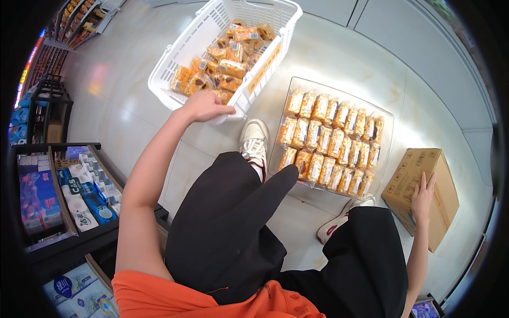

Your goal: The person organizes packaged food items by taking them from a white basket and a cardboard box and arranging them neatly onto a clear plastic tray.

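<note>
On a pale, glossy shop floor, our left hand (205, 106) closes over the near rim of a white basket (183, 50), its fingers bent around the edge and their tips partly hidden from us. Wrapped golden snacks (232, 68) lie jumbled in the basket. Our right hand (423, 193) rests on a brown cardboard box (407, 175), fingers nearly straight and slightly parted, pressed to the surface without gripping it. Between the two, a clear tray (388, 126) stands on the floor by our white shoes (255, 140), holding similar wrapped snacks (313, 133) in three neat rows.
</note>
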Tool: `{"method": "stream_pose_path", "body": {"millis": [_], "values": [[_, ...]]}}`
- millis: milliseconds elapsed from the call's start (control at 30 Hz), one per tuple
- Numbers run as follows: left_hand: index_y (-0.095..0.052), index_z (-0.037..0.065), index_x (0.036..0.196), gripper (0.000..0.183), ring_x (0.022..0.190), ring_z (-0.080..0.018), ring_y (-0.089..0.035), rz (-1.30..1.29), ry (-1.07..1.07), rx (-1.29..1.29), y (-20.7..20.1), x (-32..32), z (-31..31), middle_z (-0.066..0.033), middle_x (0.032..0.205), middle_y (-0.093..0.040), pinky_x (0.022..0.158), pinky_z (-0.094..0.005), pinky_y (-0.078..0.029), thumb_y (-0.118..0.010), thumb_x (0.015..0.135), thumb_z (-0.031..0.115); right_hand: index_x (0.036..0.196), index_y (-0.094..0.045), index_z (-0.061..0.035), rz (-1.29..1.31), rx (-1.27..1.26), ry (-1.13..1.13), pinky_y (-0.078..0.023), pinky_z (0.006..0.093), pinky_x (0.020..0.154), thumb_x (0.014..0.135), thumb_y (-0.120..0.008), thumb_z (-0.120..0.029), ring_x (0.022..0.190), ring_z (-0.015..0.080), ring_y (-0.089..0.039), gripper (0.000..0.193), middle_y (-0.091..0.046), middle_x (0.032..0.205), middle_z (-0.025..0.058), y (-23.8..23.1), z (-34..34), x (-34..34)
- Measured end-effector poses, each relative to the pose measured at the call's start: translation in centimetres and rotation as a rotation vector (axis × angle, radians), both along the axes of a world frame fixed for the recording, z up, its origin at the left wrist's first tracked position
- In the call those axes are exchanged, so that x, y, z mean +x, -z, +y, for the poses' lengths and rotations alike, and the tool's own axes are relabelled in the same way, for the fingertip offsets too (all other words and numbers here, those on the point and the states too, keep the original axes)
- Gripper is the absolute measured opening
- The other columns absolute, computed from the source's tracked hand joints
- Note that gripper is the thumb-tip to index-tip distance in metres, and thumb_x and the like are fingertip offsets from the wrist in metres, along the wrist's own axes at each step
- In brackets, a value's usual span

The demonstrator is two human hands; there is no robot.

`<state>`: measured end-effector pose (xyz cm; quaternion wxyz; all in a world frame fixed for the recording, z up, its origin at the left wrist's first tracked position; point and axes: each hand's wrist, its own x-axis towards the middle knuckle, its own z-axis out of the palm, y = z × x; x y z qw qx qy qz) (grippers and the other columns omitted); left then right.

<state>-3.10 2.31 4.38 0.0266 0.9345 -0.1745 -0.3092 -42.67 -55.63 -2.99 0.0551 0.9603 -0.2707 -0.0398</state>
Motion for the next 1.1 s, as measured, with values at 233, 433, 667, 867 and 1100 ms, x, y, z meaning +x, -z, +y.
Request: {"method": "stream_pose_path", "body": {"millis": [233,433,667,867,1100], "values": [[-0.061,0.0,0.113,0.067,0.088,-0.0206,-0.067,0.746,-0.173,-0.109,-0.4,-0.4,2.4,-0.0134,0.094,-0.069,0.08,-0.0354,-0.054,-0.073,0.076,0.054,0.139,-0.044,-0.0052,-0.031,-0.034,-0.013,-0.028,0.0458,0.113,0.09,-0.054,-0.008,0.141,0.0403,-0.023,0.05,-0.018,0.155,0.0234,-0.3,0.4,-0.1],[-0.054,0.009,0.124,0.064,0.105,-0.0256,-0.06,0.001,-0.268,-0.447,4.1,2.5,1.5,-0.0138,0.113,-0.062,0.093,-0.0367,-0.047,-0.081,0.071,0.033,0.138,-0.044,-0.0048,0.148,-0.007,-0.054,-0.03,0.0463,0.112,0.086,-0.06,-0.011,0.141,0.0448,-0.021,0.055,-0.015,0.152,0.0313,-2.2,1.1,0.5],[-0.056,0.014,0.115,0.043,0.103,-0.0333,-0.059,-0.33,0.14,-0.05,6.7,1.8,1.9,-0.0109,0.116,-0.056,0.086,-0.0421,-0.049,-0.074,0.076,0.019,0.135,-0.046,-0.0018,0.682,0.002,0.074,-0.042,0.0458,0.103,0.08,-0.065,-0.026,0.134,0.048,-0.032,0.063,-0.024,0.145,0.0369,-6.9,3.7,6.2],[-0.059,0.009,0.101,0.031,0.098,-0.0295,-0.062,-0.991,0.137,-0.57,0.4,2.6,-0.2,-0.009,0.11,-0.058,0.08,-0.0392,-0.053,-0.073,0.074,0.007,0.128,-0.055,-0.0014,0.464,0.31,0.06,-0.046,0.0372,0.097,0.085,-0.063,-0.042,0.114,0.0319,-0.059,0.06,-0.062,0.121,0.0203,-10.2,1.4,16.7],[-0.063,0.008,0.086,0.027,0.11,-0.0308,-0.06,-0.974,0.885,-1.308,-5.1,-3.0,-16.4,-0.0085,0.104,-0.059,0.08,-0.0333,-0.058,-0.073,0.066,-0.006,0.127,-0.054,-0.0017,-0.264,1.285,-0.407,-0.047,0.0339,0.091,0.093,-0.057,-0.036,0.106,0.0203,-0.059,0.049,-0.06,0.12,0.0145,-15.2,15.6,23.4]]}}
